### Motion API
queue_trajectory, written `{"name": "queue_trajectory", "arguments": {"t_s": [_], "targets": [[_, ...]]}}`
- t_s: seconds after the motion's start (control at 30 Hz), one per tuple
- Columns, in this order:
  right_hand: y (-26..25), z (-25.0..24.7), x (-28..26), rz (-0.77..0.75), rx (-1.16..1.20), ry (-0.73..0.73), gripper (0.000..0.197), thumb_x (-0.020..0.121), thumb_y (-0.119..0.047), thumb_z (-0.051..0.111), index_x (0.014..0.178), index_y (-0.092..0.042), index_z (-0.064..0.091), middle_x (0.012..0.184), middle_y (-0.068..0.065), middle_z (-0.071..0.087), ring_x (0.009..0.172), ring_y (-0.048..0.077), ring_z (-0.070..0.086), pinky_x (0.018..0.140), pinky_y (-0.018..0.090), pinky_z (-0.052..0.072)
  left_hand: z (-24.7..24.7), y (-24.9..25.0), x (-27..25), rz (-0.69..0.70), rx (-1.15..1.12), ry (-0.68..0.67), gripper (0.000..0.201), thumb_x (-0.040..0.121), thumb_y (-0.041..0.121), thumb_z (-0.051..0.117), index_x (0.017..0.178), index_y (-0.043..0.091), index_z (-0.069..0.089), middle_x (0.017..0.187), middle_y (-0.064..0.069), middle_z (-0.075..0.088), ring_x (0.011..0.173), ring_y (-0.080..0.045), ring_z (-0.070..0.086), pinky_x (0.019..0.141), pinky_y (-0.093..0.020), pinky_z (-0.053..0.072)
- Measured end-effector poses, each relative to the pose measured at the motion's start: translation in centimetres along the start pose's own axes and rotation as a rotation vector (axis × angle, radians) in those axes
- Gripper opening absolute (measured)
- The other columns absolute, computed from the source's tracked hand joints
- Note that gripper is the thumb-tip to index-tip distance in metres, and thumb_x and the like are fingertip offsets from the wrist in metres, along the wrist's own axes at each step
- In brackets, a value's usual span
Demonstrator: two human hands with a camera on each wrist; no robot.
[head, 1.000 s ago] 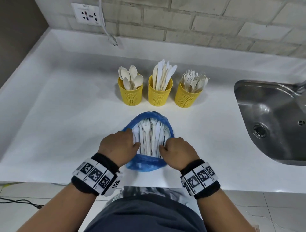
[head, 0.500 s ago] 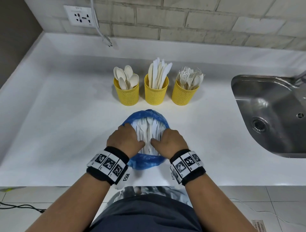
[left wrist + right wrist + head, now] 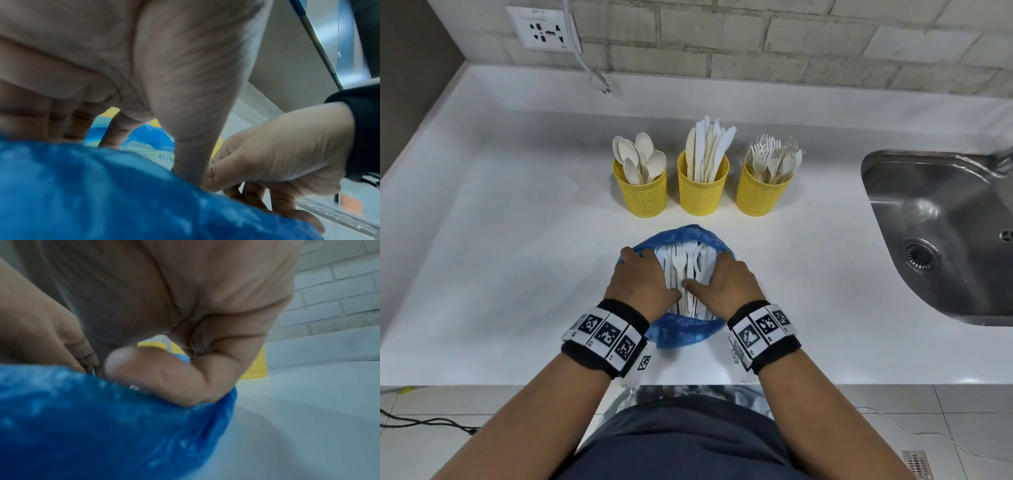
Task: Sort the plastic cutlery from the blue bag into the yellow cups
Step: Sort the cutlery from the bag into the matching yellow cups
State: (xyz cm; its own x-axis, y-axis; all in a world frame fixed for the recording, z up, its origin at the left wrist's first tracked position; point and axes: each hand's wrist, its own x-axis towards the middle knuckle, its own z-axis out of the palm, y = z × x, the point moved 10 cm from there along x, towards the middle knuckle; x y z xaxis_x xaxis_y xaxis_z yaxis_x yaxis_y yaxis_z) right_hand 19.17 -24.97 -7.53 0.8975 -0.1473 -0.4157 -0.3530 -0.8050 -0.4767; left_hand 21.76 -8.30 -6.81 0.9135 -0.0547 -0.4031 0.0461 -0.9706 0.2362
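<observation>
Cutlery (image 3: 690, 274) remains in blue bag (image 3: 681, 334) on tabletop (image 3: 500, 257) | yellow cups (image 3: 702, 188) part-filled | left hand (image 3: 640, 284) and right hand (image 3: 726, 284) curled around the bag's sides, thumbs on cutlery | sorting unfinished

Left hand (image 3: 641, 281): palm down over blue bag (image 3: 681, 330), fingers curled.
Right hand (image 3: 726, 284): palm down opposite, thumbs nearly touching.

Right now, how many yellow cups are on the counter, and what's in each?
3, in a row behind the blue bag: the left cup holds spoons, the middle cup knives, the right cup forks. None looks hidden.
</observation>
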Motion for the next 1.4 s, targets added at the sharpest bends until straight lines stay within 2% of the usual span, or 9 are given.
{"name": "queue_trajectory", "arguments": {"t_s": [0.2, 0.27, 0.4, 0.67, 0.8, 0.93, 1.07, 1.17, 1.4], "targets": [[0.0, 0.4, 0.8, -0.032, 0.016, 0.006, 0.068, 0.093, -0.046, 0.068, 0.141, -0.005, 0.041, 0.133, 0.017, 0.059, 0.119, 0.035, 0.06, 0.094, 0.037, 0.047, 0.6, -0.3, 0.3, -0.032, -0.053, -0.045, 0.081, 0.08, 0.05, 0.073, 0.14, 0.011, 0.035, 0.134, -0.018, 0.049, 0.119, -0.034, 0.056, 0.09, -0.036, 0.046], [-0.4, 0.2, 0.7, -0.051, 0.012, 0.011, 0.059, 0.094, -0.04, 0.067, 0.134, -0.003, 0.046, 0.127, 0.017, 0.062, 0.114, 0.035, 0.063, 0.09, 0.037, 0.049, 0.7, -0.2, 0.4, -0.028, -0.088, -0.051, 0.085, 0.08, 0.049, 0.073, 0.143, 0.011, 0.032, 0.137, -0.018, 0.049, 0.12, -0.034, 0.056, 0.091, -0.035, 0.045], [-1.1, 0.3, 0.5, -0.093, -0.007, -0.013, 0.024, 0.092, -0.032, 0.062, 0.093, -0.01, 0.053, 0.097, 0.01, 0.065, 0.096, 0.031, 0.066, 0.069, 0.029, 0.041, 0.8, 0.1, 0.4, -0.034, -0.126, -0.054, 0.093, 0.079, 0.054, 0.074, 0.147, 0.012, 0.027, 0.139, -0.02, 0.045, 0.122, -0.036, 0.055, 0.096, -0.038, 0.045], [-1.7, 0.0, 1.2, -0.124, -0.027, -0.048, 0.033, 0.097, -0.044, 0.06, 0.089, -0.012, 0.056, 0.101, 0.011, 0.067, 0.097, 0.029, 0.066, 0.071, 0.027, 0.04, 1.1, -0.5, 0.9, -0.088, -0.188, -0.105, 0.073, 0.084, 0.053, 0.064, 0.137, 0.008, 0.042, 0.133, -0.019, 0.045, 0.12, -0.035, 0.055, 0.095, -0.037, 0.046], [-1.4, 0.4, 1.4, -0.108, 0.029, -0.101, 0.048, 0.092, -0.057, 0.064, 0.07, -0.015, 0.054, 0.069, -0.004, 0.056, 0.07, 0.019, 0.06, 0.056, 0.028, 0.038, 1.6, -0.4, 1.5, -0.067, -0.21, -0.129, 0.079, 0.058, 0.072, 0.043, 0.111, 0.017, 0.062, 0.11, -0.007, 0.064, 0.104, -0.027, 0.062, 0.084, -0.037, 0.054], [-1.0, 0.9, 2.1, -0.094, 0.051, -0.121, 0.04, 0.088, -0.05, 0.068, 0.07, -0.016, 0.057, 0.072, 0.0, 0.062, 0.073, 0.021, 0.064, 0.059, 0.029, 0.045, 0.9, 0.1, 1.2, -0.06, -0.284, -0.141, 0.04, 0.076, 0.05, 0.071, 0.098, 0.016, 0.065, 0.091, -0.002, 0.07, 0.089, -0.022, 0.067, 0.078, -0.035, 0.056], [-0.5, 0.6, 2.2, -0.053, 0.112, -0.103, 0.036, 0.087, -0.033, 0.069, 0.061, -0.017, 0.049, 0.067, 0.0, 0.056, 0.077, 0.024, 0.063, 0.06, 0.027, 0.041, 0.3, 0.0, 0.9, -0.031, -0.369, -0.094, 0.048, 0.074, 0.039, 0.076, 0.115, 0.02, 0.058, 0.102, 0.0, 0.07, 0.094, -0.021, 0.066, 0.083, -0.035, 0.054], [-0.7, 0.6, 1.9, -0.047, 0.073, -0.089, 0.03, 0.088, -0.039, 0.068, 0.075, -0.015, 0.058, 0.08, 0.002, 0.062, 0.085, 0.025, 0.066, 0.068, 0.029, 0.049, -0.4, -0.2, 0.6, -0.015, -0.443, -0.043, 0.063, 0.073, 0.035, 0.075, 0.129, 0.022, 0.052, 0.113, 0.002, 0.067, 0.104, -0.022, 0.065, 0.088, -0.035, 0.052], [-2.2, 0.8, 1.6, -0.084, -0.064, -0.066, 0.04, 0.092, -0.046, 0.065, 0.106, -0.009, 0.067, 0.109, 0.011, 0.07, 0.1, 0.029, 0.068, 0.077, 0.032, 0.052, -0.3, 0.0, 0.2, -0.017, -0.546, -0.009, 0.063, 0.079, 0.025, 0.08, 0.13, 0.014, 0.044, 0.114, -0.002, 0.061, 0.099, -0.022, 0.059, 0.081, -0.029, 0.043]]}}
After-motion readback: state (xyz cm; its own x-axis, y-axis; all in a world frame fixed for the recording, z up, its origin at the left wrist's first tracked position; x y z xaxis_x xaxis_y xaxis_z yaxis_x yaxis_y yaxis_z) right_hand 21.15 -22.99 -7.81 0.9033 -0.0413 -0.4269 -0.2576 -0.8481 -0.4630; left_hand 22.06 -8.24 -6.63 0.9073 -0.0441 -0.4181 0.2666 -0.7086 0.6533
